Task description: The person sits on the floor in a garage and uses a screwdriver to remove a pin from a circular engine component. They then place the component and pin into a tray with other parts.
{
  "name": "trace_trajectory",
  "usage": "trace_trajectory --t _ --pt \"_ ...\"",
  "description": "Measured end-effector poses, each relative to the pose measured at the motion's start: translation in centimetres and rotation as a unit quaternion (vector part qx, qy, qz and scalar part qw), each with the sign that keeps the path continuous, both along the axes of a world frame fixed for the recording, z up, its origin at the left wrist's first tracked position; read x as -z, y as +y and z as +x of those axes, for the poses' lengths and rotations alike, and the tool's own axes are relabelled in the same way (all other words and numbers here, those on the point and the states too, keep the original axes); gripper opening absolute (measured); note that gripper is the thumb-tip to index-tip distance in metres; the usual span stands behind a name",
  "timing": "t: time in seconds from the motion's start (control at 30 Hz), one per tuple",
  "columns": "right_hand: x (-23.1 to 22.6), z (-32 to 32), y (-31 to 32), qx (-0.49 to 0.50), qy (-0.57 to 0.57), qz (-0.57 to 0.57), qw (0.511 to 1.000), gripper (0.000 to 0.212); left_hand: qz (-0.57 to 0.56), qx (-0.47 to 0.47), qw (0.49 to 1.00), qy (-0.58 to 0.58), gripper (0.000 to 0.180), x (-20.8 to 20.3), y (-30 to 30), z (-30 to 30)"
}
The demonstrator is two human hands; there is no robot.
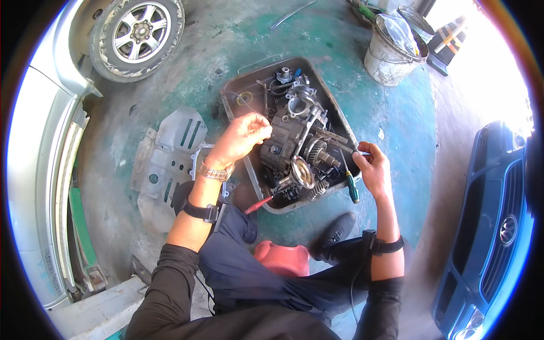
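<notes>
A dismantled gearbox [283, 136] with its housing, gears [315, 152] and a round flanged part [303, 171] lies in a worn metal tray [335, 103] on the floor. My left hand [246, 136] is closed in a pinch over the left side of the housing; what sits between its fingertips is too small to name. At the tray's right rim, my right hand [372, 165] has thumb and fingers pinched together near the end of a metal rod; whether it grips this is unclear. A green-handled screwdriver [352, 188] rests over the rim just below. A red-handled tool [258, 205] leans at the near rim.
Metal plates [170, 161] lie left of the tray. A red plastic stool [282, 258] is between my legs. A dirty bucket [394, 59] stands at the far right. A wheeled vehicle [139, 34] flanks the left, a blue car front [490, 226] the right.
</notes>
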State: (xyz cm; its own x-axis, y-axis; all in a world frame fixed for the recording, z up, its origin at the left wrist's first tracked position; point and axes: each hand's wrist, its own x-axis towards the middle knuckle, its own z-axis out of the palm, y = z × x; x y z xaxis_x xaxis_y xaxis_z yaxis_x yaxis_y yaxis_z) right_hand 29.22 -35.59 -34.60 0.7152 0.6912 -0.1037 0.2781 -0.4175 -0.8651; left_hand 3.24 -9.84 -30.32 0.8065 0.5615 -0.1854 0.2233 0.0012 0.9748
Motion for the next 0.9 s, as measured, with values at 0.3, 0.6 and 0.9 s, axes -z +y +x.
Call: trace_trajectory --t 0.3,0.6,0.9 --pt "-0.7 0.1 -0.3 0.006 0.04 0.023 0.999 0.044 -0.001 -0.001 1.0 0.009 0.02 0.1 -0.5 0.5" --pt "-0.8 0.3 -0.6 0.018 0.057 0.021 0.998 0.04 -0.01 -0.016 1.0 0.002 0.022 -0.1 -0.4 0.9" --pt "3.5 -1.2 0.1 -0.071 -0.03 -0.099 0.992 0.035 -0.028 -0.057 0.998 -0.026 0.023 0.0 -0.3 0.7"
